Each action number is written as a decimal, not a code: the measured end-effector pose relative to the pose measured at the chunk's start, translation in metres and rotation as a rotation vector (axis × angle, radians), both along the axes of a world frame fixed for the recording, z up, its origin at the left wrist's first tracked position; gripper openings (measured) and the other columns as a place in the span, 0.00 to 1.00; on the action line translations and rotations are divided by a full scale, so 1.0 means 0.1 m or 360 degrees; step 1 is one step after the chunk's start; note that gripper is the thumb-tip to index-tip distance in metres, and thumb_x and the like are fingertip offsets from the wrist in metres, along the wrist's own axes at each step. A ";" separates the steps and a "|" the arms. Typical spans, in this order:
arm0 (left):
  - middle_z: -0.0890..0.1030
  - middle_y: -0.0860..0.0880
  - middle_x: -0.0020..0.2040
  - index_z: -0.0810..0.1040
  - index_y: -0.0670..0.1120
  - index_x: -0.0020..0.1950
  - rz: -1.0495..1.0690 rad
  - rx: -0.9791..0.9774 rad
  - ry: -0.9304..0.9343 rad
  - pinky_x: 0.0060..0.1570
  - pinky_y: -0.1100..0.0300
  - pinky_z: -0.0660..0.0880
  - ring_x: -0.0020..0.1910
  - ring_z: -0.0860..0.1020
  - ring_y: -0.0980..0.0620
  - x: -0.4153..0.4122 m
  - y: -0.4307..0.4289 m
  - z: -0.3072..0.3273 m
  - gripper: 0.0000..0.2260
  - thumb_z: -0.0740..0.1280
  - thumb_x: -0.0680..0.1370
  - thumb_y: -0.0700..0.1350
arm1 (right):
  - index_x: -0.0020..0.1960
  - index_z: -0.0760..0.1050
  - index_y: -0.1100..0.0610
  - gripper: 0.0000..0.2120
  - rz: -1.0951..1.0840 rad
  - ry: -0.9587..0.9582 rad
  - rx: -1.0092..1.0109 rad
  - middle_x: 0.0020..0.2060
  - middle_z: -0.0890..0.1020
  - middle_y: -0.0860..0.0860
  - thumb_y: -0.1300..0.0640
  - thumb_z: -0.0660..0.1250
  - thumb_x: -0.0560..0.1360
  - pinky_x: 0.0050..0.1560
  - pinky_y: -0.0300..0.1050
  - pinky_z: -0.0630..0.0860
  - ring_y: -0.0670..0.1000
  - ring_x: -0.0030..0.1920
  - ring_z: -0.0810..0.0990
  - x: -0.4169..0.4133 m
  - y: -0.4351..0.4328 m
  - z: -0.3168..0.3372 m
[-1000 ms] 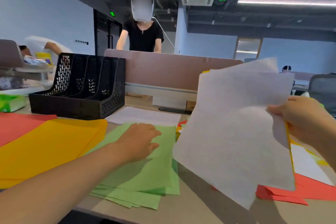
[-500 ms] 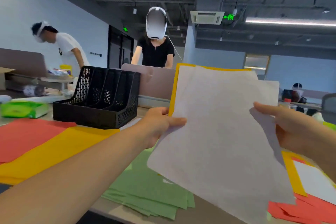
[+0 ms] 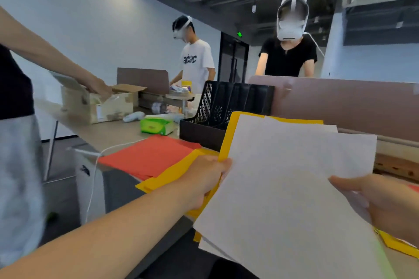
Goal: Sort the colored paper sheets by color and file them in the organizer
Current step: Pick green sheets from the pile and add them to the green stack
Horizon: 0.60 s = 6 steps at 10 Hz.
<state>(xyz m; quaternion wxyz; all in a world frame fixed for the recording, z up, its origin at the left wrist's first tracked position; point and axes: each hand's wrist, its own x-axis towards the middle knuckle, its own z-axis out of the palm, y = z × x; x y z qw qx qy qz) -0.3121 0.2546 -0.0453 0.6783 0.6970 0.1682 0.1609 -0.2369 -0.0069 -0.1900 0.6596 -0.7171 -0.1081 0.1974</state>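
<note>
I hold a stack of white sheets [image 3: 288, 188] up in front of me, with a yellow sheet [image 3: 231, 129] behind them. My left hand [image 3: 204, 179] grips the stack's left edge and my right hand [image 3: 383, 204] pinches its right edge, thumb on top. On the desk to the left lie a red pile [image 3: 147, 156] and a yellow pile [image 3: 172, 174]. The black mesh organizer [image 3: 215, 115] stands behind the piles, partly hidden by the held sheets. The green pile is out of sight.
A green tissue pack [image 3: 156, 125] and an open cardboard box [image 3: 97, 104] sit further left on the desk. A person stands close at my left, reaching to the box. Two others stand beyond a pinkish divider [image 3: 340, 102]. A white cable [image 3: 95, 165] hangs off the desk edge.
My view has swung left and the held sheets have shifted with it. The left hand, on the green pile a second ago, has risen and now grips the stack's left edge.
</note>
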 end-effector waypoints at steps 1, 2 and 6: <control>0.82 0.43 0.40 0.81 0.40 0.49 0.0100 0.0154 0.0069 0.42 0.57 0.73 0.39 0.78 0.47 -0.01 0.26 -0.14 0.12 0.65 0.79 0.47 | 0.57 0.74 0.67 0.11 0.0221 0.0387 0.0246 0.44 0.79 0.60 0.66 0.65 0.75 0.38 0.45 0.76 0.58 0.35 0.80 -0.22 0.69 -0.17; 0.79 0.51 0.29 0.79 0.44 0.39 0.0098 0.0210 0.0156 0.34 0.63 0.72 0.29 0.77 0.53 0.04 0.53 -0.25 0.11 0.62 0.80 0.40 | 0.51 0.74 0.69 0.06 -0.0339 0.0367 0.0055 0.33 0.78 0.61 0.68 0.63 0.75 0.28 0.41 0.78 0.56 0.27 0.78 0.35 0.98 1.17; 0.79 0.43 0.39 0.81 0.36 0.50 0.0232 0.0939 0.0594 0.34 0.62 0.68 0.35 0.76 0.47 0.59 1.46 -0.43 0.09 0.68 0.76 0.42 | 0.45 0.74 0.67 0.07 -0.0373 0.0007 -0.0286 0.42 0.79 0.60 0.65 0.71 0.71 0.39 0.48 0.74 0.60 0.41 0.78 1.18 1.42 0.99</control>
